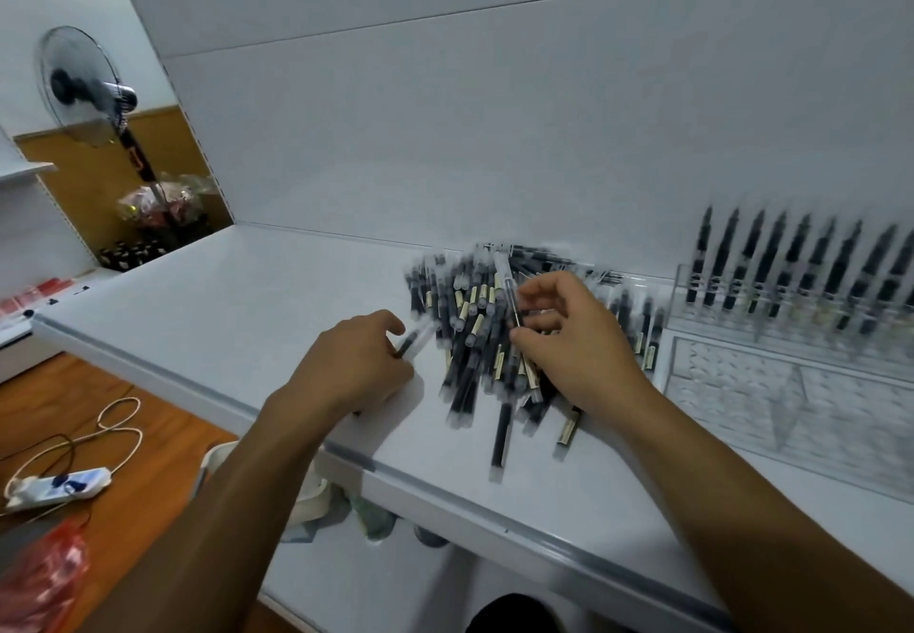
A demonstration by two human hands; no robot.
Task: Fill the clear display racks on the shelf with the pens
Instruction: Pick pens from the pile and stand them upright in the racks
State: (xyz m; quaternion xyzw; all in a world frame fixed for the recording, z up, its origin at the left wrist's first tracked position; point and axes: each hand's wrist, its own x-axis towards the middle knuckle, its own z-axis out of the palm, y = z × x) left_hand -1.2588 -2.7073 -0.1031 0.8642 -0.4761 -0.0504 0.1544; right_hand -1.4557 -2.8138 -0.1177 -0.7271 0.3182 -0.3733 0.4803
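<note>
White shelf (247,315) carried a heap (470,335) of black pens at its middle. The left hand (351,360) curled round a pen (418,335) at the heap's left edge; the right hand (569,335) pinched a second pen (512,296) above the heap. A clear rack (791,385) at the shelf's right edge held upright pens (791,266).

Left hand (353,360) with one pen (419,334), right hand (576,335) with another pen (512,298), at a heap (470,335) beside the clear rack (742,385)
</note>
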